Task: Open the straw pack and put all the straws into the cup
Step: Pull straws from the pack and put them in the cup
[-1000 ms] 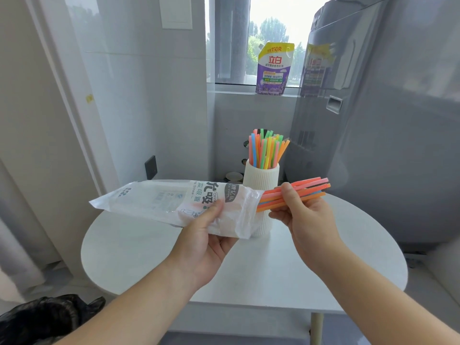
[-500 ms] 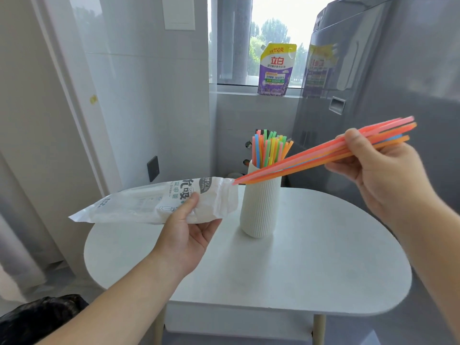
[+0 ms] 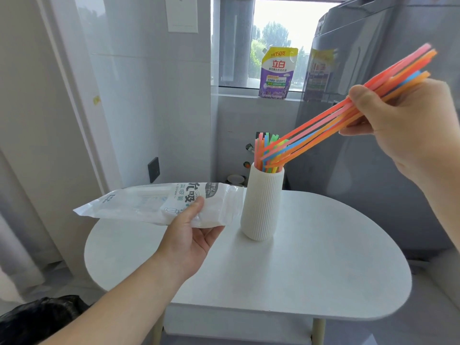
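Several loose straws [image 3: 353, 113] are pinched between thumb and fingers of the right hand [image 3: 403, 125], slanting down and away from it, tips at the mouth of the cup [image 3: 261, 202] among the straws already standing there. The left hand [image 3: 189, 235], closed around the pack [image 3: 154, 205], holds it just beside the cup above the table [image 3: 323, 257]. Risk: the shallow angle may snag tips on the standing straws, scatter them, or tip the cup.

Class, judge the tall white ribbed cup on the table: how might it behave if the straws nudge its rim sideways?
The cup is tall and narrow with a small base, so it may tip. Neither hand steadies it: the left hand holds the pack. The slanted straws in the right hand would push near its top.
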The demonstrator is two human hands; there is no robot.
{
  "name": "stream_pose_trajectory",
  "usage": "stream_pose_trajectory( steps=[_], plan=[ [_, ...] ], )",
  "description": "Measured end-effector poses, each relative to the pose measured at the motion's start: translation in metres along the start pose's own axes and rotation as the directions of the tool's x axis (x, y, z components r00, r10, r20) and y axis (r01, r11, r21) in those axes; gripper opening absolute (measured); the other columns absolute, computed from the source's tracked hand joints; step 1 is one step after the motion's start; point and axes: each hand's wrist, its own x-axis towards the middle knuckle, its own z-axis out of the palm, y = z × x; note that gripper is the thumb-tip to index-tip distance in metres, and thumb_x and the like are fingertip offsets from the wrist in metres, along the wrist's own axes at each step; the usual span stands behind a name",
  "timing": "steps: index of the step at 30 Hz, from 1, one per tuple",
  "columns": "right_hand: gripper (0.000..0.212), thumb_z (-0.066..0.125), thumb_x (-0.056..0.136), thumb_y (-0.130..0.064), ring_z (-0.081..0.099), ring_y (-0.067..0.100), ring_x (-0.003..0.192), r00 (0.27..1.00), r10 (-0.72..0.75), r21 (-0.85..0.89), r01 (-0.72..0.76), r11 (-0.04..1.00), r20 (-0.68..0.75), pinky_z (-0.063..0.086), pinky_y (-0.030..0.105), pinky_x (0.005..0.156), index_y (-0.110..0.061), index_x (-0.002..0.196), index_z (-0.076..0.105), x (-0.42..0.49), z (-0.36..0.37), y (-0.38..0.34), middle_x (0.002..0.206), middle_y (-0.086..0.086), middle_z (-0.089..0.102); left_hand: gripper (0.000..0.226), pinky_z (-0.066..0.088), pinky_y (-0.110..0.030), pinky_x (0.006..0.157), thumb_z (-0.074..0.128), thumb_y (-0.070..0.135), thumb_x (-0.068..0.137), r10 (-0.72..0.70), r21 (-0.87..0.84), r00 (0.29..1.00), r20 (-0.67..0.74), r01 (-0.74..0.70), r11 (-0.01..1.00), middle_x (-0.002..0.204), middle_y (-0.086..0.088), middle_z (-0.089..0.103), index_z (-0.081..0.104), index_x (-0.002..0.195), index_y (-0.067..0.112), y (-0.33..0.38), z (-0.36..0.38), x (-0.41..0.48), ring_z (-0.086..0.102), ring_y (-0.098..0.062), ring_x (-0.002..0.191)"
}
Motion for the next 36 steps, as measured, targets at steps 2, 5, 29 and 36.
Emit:
stream_pose_trajectory(
  steps=[2, 5, 29, 36],
  plan=[
    [0.022, 0.067, 0.095, -0.029, 0.075, 0.011, 0.057, 0.999, -0.022, -0.041, 0.023, 0.999, 0.028, 0.057, 0.016, 0.053, -0.021, 0.075, 0.070, 0.000, 0.001, -0.004, 0.070, -0.020, 0.075, 0.043, 0.064, -0.031, 0.058, 0.072, 0.020, 0.093, 0.002, 0.008, 1.000, 0.004, -0.002, 1.000, 0.106, -0.006, 0.083, 0.065, 0.135, 0.014, 0.000, 0.000, 0.000, 0.081, -0.020, 0.085],
    [0.024, 0.067, 0.096, -0.030, 0.073, 0.006, 0.054, 0.996, -0.024, -0.107, 0.033, 0.994, 0.089, 0.044, 0.008, 0.041, -0.020, 0.074, 0.069, 0.000, 0.006, -0.010, 0.066, -0.015, 0.075, 0.043, 0.064, -0.031, 0.058, 0.071, 0.020, 0.094, 0.001, 0.019, 1.000, 0.013, -0.002, 1.000, 0.105, -0.006, 0.083, 0.065, 0.136, 0.013, 0.000, 0.000, 0.000, 0.081, -0.020, 0.085],
    [0.033, 0.065, 0.095, -0.033, 0.072, 0.009, 0.049, 0.979, 0.020, -0.401, 0.064, 0.914, 0.201, 0.046, 0.016, 0.037, -0.010, 0.071, 0.069, 0.036, 0.036, -0.038, 0.063, 0.002, 0.075, 0.058, 0.064, -0.032, 0.057, 0.077, 0.019, 0.081, -0.020, 0.025, 0.999, 0.049, 0.018, 1.000, 0.107, -0.006, 0.082, 0.063, 0.137, 0.015, -0.003, -0.001, 0.001, 0.081, -0.021, 0.086],
    [0.030, 0.065, 0.096, -0.035, 0.071, 0.008, 0.049, 0.981, 0.042, -0.390, 0.035, 0.920, 0.187, 0.045, 0.013, 0.038, -0.012, 0.076, 0.067, 0.034, 0.043, -0.038, 0.067, 0.001, 0.075, 0.060, 0.064, -0.033, 0.059, 0.079, 0.019, 0.077, -0.021, 0.032, 0.998, 0.064, 0.018, 0.999, 0.110, -0.008, 0.082, 0.064, 0.135, 0.015, -0.004, 0.001, -0.001, 0.081, -0.022, 0.089]
  ],
)
